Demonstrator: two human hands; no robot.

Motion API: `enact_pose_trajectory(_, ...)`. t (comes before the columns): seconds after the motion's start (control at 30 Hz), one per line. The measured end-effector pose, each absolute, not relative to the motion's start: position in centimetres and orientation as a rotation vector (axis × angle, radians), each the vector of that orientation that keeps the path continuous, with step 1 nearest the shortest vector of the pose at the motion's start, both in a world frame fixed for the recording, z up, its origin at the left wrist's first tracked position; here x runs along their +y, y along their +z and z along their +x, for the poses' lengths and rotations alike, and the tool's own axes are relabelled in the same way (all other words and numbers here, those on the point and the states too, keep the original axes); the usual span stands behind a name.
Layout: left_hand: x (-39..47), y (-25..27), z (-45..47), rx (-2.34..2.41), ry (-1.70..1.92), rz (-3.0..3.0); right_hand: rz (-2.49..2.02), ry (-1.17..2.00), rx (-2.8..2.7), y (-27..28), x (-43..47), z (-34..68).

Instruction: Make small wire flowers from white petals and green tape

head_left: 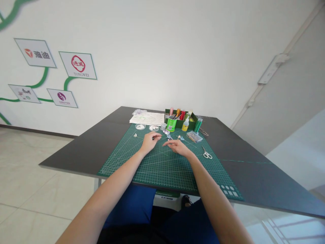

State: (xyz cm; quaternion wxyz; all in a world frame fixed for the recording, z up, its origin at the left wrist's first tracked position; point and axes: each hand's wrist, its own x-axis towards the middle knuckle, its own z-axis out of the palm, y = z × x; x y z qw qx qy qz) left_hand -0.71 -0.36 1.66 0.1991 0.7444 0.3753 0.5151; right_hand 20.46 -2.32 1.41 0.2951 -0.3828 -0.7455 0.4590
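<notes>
Over the green cutting mat [162, 166], my left hand [150, 141] has its thumb and fingers pinched together. Whatever sits in that pinch is too small to make out. To its right, my right hand [177, 146] is held low with the index finger stretched toward the left hand and the fingers somewhat apart; nothing shows in it. Just beyond the hands lie a small pale blue and white flower-like piece [169, 136] and another pale blue piece [181, 138] on a thin stem. A small white piece [135, 135] rests left of my left hand.
Small white-handled scissors [207, 155] lie at the right. Behind the hands stand round clear dishes [140, 126], a green can [171, 124] of tools, a glue bottle [186, 124], a green spool [198, 125], a clear case [194, 136] and a dark green box [193, 118] holding coloured spools.
</notes>
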Motion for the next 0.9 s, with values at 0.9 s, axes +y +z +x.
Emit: enact_pose_trajectory(0.9,-0.2,1.7,-1.0,1.081,1.371,2.133,-1.171,0.933,-2.168,2.5,-3.1,19.8)
